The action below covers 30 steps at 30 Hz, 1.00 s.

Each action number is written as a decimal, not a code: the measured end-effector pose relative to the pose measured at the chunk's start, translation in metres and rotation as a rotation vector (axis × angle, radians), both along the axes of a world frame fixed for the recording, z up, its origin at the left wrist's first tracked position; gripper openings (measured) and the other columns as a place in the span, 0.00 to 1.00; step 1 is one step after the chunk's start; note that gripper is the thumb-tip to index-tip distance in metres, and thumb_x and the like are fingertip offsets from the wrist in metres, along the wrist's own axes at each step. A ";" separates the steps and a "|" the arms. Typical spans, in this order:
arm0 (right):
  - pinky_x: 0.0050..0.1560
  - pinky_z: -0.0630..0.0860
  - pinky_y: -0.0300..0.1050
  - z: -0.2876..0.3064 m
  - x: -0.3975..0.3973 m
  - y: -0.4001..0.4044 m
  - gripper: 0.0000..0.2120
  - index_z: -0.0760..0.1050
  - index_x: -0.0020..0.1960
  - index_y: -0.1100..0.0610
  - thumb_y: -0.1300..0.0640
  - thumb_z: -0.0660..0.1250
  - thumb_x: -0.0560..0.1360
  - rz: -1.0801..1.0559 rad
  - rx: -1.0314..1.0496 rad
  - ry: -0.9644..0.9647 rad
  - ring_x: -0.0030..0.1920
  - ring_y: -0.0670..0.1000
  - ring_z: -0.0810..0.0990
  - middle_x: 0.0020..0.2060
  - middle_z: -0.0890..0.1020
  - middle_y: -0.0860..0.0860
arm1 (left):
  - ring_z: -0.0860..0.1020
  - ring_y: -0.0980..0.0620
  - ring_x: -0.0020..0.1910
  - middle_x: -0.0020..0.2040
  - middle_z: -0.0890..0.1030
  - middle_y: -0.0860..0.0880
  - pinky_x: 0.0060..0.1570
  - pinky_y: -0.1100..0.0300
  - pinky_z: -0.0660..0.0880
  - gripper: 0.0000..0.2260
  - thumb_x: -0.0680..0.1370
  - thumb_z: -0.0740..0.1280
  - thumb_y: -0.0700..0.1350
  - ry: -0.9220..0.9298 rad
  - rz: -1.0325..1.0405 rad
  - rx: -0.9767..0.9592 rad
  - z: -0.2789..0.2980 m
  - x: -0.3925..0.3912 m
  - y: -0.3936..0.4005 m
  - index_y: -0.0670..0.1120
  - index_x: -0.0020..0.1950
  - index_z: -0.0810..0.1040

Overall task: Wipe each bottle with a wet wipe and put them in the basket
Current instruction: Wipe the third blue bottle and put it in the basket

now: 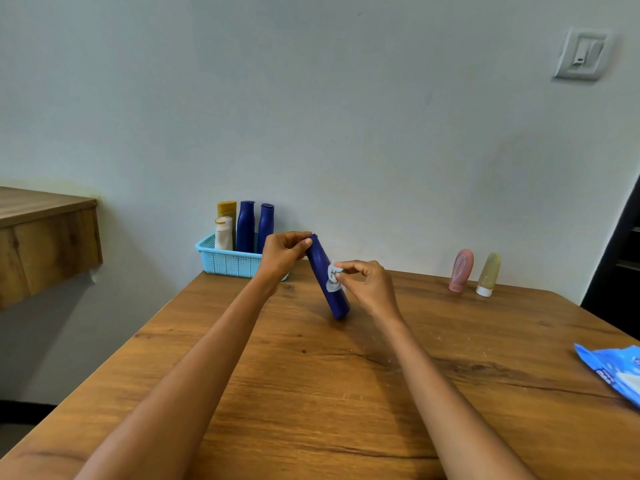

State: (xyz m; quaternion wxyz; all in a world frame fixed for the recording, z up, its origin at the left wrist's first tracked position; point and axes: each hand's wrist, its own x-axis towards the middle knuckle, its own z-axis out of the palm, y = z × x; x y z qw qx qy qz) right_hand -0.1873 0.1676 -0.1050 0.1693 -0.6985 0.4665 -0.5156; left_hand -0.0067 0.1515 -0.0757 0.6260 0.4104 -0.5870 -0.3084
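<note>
Left hand [282,256] curled round the cap end of a dark blue bottle [327,278], thumb pressed on the smooth plastic near the top. Right hand [369,284] pinching a crumpled pale wet wipe [334,277] against the bottle's mid-body, fingertips bunched, remaining fingers loosely bent. Bottle slim, cylindrical, glossy, tilted with cap toward the far left and rounded base lower, toward the table's middle; whether the base touches the wood cannot be told.

Beneath, a wooden table [311,393], warm brown laminate with dark grain streaks and a few knots.

At the far left corner, a light blue plastic basket [225,263], rectangular, walls perforated in a fine grid. Upright inside: two dark blue bottles [246,226] of the same slim shape, side by side; to their left a mustard-yellow tube [227,209], flat-topped, and in front of it a white tube [224,233], soft-looking and slightly creased.

Along the far edge toward the right, a pink tube [461,270] and a pale yellow translucent tube [488,274], both rounded at the top, standing on their caps, just beside each other, well apart from the basket.

At the right edge, a blue and white wipes packet [613,372], crinkly foil-like film, lying flat, partly cut off by the frame.
</note>
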 end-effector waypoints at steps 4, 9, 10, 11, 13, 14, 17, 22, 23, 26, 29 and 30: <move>0.47 0.78 0.40 -0.004 -0.009 0.000 0.05 0.81 0.41 0.44 0.54 0.74 0.69 0.068 0.097 -0.038 0.45 0.39 0.80 0.40 0.82 0.37 | 0.80 0.57 0.45 0.46 0.81 0.50 0.40 0.70 0.77 0.11 0.77 0.65 0.38 0.009 -0.003 0.005 -0.001 0.002 0.000 0.39 0.58 0.78; 0.52 0.68 0.43 -0.006 -0.016 -0.011 0.05 0.81 0.42 0.47 0.49 0.74 0.67 -0.183 0.105 0.156 0.56 0.42 0.68 0.51 0.75 0.41 | 0.81 0.56 0.45 0.46 0.82 0.49 0.43 0.68 0.78 0.11 0.77 0.66 0.38 0.001 -0.012 -0.001 -0.001 0.002 0.001 0.39 0.59 0.78; 0.55 0.67 0.44 -0.005 -0.014 -0.012 0.06 0.82 0.43 0.48 0.49 0.74 0.67 -0.204 0.082 0.168 0.58 0.43 0.66 0.53 0.75 0.41 | 0.81 0.56 0.45 0.45 0.82 0.50 0.43 0.68 0.78 0.11 0.77 0.66 0.38 -0.004 -0.016 -0.006 0.000 0.001 0.001 0.39 0.58 0.78; 0.57 0.66 0.44 -0.003 -0.012 -0.011 0.06 0.82 0.44 0.48 0.49 0.74 0.68 -0.198 0.054 0.157 0.59 0.42 0.65 0.55 0.75 0.41 | 0.81 0.57 0.45 0.45 0.82 0.50 0.43 0.69 0.78 0.11 0.77 0.66 0.38 -0.009 -0.019 -0.009 0.001 0.000 0.002 0.39 0.58 0.78; 0.57 0.65 0.41 0.004 -0.008 -0.010 0.07 0.83 0.45 0.49 0.49 0.74 0.68 -0.128 0.004 0.088 0.60 0.41 0.64 0.56 0.75 0.40 | 0.80 0.57 0.45 0.45 0.82 0.50 0.42 0.69 0.77 0.11 0.77 0.66 0.38 -0.017 -0.022 -0.011 0.002 -0.002 0.001 0.40 0.58 0.78; 0.54 0.65 0.38 0.009 -0.006 -0.009 0.07 0.83 0.45 0.49 0.49 0.74 0.68 -0.083 -0.011 0.057 0.59 0.40 0.64 0.54 0.76 0.40 | 0.80 0.57 0.45 0.45 0.82 0.51 0.41 0.70 0.77 0.11 0.77 0.66 0.38 -0.021 -0.021 -0.012 0.003 -0.003 0.001 0.40 0.59 0.78; 0.46 0.67 0.33 0.017 -0.003 -0.007 0.06 0.82 0.41 0.50 0.52 0.75 0.66 0.008 0.025 0.030 0.54 0.40 0.70 0.49 0.77 0.42 | 0.80 0.58 0.45 0.45 0.81 0.52 0.40 0.71 0.76 0.11 0.77 0.66 0.38 -0.026 -0.014 -0.016 0.003 -0.004 0.001 0.40 0.58 0.78; 0.44 0.77 0.42 0.008 -0.016 -0.004 0.06 0.79 0.32 0.51 0.57 0.74 0.67 0.063 0.277 0.102 0.46 0.47 0.78 0.41 0.79 0.46 | 0.81 0.57 0.45 0.45 0.82 0.50 0.42 0.69 0.77 0.11 0.77 0.66 0.37 -0.012 0.007 -0.004 0.000 0.001 0.000 0.39 0.58 0.78; 0.44 0.77 0.45 0.007 -0.019 -0.005 0.06 0.79 0.33 0.51 0.57 0.73 0.67 0.048 0.320 0.151 0.44 0.47 0.79 0.39 0.80 0.46 | 0.81 0.57 0.45 0.45 0.82 0.50 0.41 0.69 0.78 0.11 0.77 0.66 0.37 -0.012 0.009 -0.002 -0.001 0.002 0.000 0.39 0.58 0.78; 0.36 0.73 0.40 0.006 -0.020 -0.006 0.06 0.78 0.35 0.48 0.53 0.71 0.70 -0.073 0.338 0.275 0.39 0.44 0.78 0.35 0.81 0.43 | 0.81 0.57 0.44 0.44 0.82 0.51 0.41 0.69 0.77 0.10 0.76 0.66 0.38 -0.026 0.006 -0.001 0.001 -0.001 0.000 0.40 0.57 0.79; 0.40 0.73 0.39 0.007 -0.015 -0.005 0.03 0.77 0.40 0.48 0.53 0.70 0.72 -0.110 0.266 0.159 0.43 0.43 0.78 0.39 0.81 0.43 | 0.81 0.58 0.44 0.44 0.82 0.51 0.40 0.70 0.77 0.10 0.76 0.66 0.38 -0.041 0.003 -0.009 0.002 -0.005 0.000 0.41 0.57 0.79; 0.40 0.73 0.38 0.011 -0.013 -0.003 0.02 0.78 0.41 0.48 0.54 0.70 0.72 -0.065 0.264 0.073 0.43 0.43 0.78 0.40 0.81 0.43 | 0.81 0.58 0.44 0.44 0.82 0.51 0.40 0.70 0.77 0.10 0.76 0.66 0.38 -0.039 0.006 -0.013 0.001 -0.006 0.001 0.41 0.57 0.79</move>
